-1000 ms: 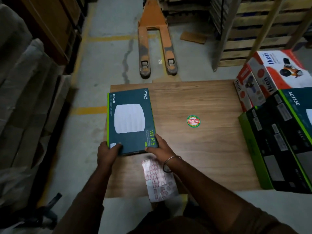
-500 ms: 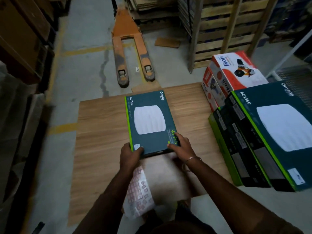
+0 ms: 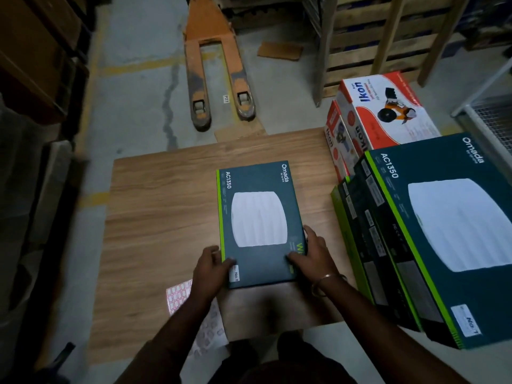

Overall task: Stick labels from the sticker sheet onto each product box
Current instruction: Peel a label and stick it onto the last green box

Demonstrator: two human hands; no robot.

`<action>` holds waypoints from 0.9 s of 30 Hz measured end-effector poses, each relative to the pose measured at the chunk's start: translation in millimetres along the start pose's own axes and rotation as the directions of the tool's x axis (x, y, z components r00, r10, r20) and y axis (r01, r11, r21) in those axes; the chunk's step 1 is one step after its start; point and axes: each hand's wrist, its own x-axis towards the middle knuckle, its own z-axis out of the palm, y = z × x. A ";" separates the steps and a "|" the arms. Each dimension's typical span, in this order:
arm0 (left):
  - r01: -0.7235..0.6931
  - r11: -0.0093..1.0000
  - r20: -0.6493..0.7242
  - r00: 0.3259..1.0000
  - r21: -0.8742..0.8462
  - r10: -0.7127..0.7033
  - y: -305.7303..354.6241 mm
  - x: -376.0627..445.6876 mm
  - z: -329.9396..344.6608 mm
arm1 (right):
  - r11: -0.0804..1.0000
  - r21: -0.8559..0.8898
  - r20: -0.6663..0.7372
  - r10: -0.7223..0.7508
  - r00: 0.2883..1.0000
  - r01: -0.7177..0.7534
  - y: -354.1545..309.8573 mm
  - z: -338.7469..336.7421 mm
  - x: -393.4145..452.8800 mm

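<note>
**Labelled box held at both near corners, ready to go on the stack**

Concrete warehouse floor fills the background, with an orange pallet jack (image 3: pixel 219 79) at twelve o'clock and wooden pallets (image 3: pixel 388 37) at one o'clock. Nearer in lies a wood-grain board (image 3: pixel 160 206) that serves as the work surface.

At three to four o'clock stands a stack of dark green boxes (image 3: pixel 443 231); the top one carries a white label (image 3: pixel 469 321) at its near corner. Behind it, at two o'clock, sit red-and-white boxes (image 3: pixel 385 112).

At the centre of the board is the dark green box in hand (image 3: pixel 257 223). The left hand (image 3: pixel 212 268) grips its near left corner, thumb over the top face, just beside a small white label (image 3: pixel 235 274) already stuck there. The right hand (image 3: pixel 311 259) grips the near right corner, fingers curled round the edge and thumb on top (a bangle sits on that wrist).

At seven o'clock the sticker sheet (image 3: pixel 180 296) lies flat on the board, partly hidden under the left forearm, no hand on it.

By my reading, this box is done and the step in hand is moving it off. The next move likely calls for carrying it toward the stack at three o'clock, setting it down squarely, then fetching an unlabelled box and peeling a fresh label.
</note>
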 end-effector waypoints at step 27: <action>-0.534 0.845 -0.362 0.788 0.001 0.498 163.3 26.1 -5.2 | 0.782 0.191 -0.397 -0.491 0.775 0.593 -139.2 -53.1 52.2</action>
